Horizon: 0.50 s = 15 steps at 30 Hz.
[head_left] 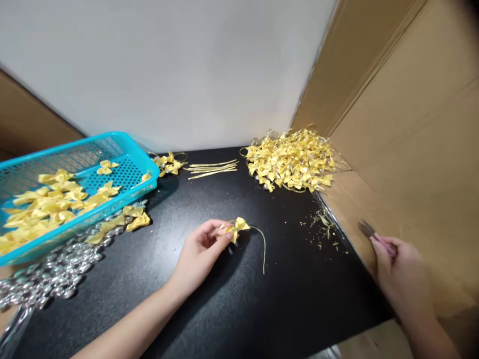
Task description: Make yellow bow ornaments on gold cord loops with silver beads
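Between the thumb and fingers of my left hand (pixel 204 249) is a yellow ribbon bow (pixel 240 224), held over the middle of the black table. A thin gold cord (pixel 264 249) trails from the bow and curves down to the right. My right hand (pixel 402 267) is closed around the pink handles of a small pair of snips (pixel 367 229), past the table's right edge. The dark blades point up and to the left, apart from the bow. Cord scraps (pixel 325 222) lie on the table between the two hands.
A blue basket (pixel 144 164) of yellow bows stands at the left. Silver beads (pixel 60 269) and a few bows lie before it. Gold cord lengths (pixel 213 168) lie at the back, beside a heap of finished-looking bows (pixel 292 159). Cardboard (pixel 411 124) walls the right side.
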### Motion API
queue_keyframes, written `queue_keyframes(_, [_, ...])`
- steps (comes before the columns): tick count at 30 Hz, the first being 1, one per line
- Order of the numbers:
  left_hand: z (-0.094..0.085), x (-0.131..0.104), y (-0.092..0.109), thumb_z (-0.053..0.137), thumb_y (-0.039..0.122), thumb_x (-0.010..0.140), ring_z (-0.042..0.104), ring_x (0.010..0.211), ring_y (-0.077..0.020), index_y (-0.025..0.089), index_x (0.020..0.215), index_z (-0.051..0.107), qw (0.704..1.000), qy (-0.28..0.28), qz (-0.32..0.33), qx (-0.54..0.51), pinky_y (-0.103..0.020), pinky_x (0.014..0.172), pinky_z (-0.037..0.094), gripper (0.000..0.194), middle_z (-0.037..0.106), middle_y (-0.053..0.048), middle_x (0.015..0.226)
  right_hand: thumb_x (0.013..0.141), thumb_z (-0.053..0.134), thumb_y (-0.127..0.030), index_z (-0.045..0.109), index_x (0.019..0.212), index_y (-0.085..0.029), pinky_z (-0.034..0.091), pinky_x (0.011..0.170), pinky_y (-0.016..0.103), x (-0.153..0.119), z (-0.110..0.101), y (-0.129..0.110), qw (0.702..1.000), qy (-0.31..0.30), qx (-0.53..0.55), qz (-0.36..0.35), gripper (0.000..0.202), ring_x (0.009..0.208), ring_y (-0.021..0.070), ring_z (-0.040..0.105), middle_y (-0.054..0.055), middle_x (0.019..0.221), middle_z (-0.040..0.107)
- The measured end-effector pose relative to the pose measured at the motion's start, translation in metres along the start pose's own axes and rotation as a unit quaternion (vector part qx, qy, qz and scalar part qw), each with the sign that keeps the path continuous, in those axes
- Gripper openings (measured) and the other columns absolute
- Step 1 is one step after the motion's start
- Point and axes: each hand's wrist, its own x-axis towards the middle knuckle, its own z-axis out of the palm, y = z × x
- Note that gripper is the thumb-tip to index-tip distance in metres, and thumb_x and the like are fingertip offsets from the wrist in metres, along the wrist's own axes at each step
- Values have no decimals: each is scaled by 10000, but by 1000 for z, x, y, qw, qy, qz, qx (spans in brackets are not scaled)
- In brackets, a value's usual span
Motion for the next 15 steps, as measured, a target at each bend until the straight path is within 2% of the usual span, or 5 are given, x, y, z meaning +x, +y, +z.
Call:
queue_keyframes(3, [-1, 27, 14, 727, 393, 765, 632, 715, -158, 158, 855, 682, 996, -10, 60, 67, -250, 679, 466, 256, 712, -44, 797, 919, 327, -620, 615, 792, -177, 475, 744, 483, -1, 11, 3, 996, 47, -14, -79, 543, 798, 343, 631, 151, 795, 684])
queue_keyframes(7, [7, 86, 24, 611, 389, 836, 623, 732, -168, 164, 905, 658, 964, -42, 150, 215, -273, 696, 463, 241, 691, -41, 828, 946, 267, -652, 627, 820, -159, 437, 769, 453, -3, 21, 6, 992, 74, -23, -103, 623, 834, 324, 629, 136, 830, 677])
queue_keyframes(11, [20, 144, 24, 604, 288, 779, 641, 752, -188, 174, 853, 603, 948, -49, 170, 264, -292, 707, 470, 136, 694, -34, 814, 965, 284, -619, 625, 839, -155, 421, 770, 421, -6, 25, 9, 989, 85, -5, -118, 590, 851, 301, 614, 133, 868, 663])
queue_keyframes(15, [26, 170, 25, 609, 248, 742, 610, 640, -179, 192, 862, 570, 935, -39, 175, 305, -287, 636, 435, 138, 671, 1, 704, 978, 330, -567, 624, 886, -165, 423, 772, 401, -8, 26, 8, 987, 86, 9, -132, 507, 861, 282, 595, 123, 897, 647])
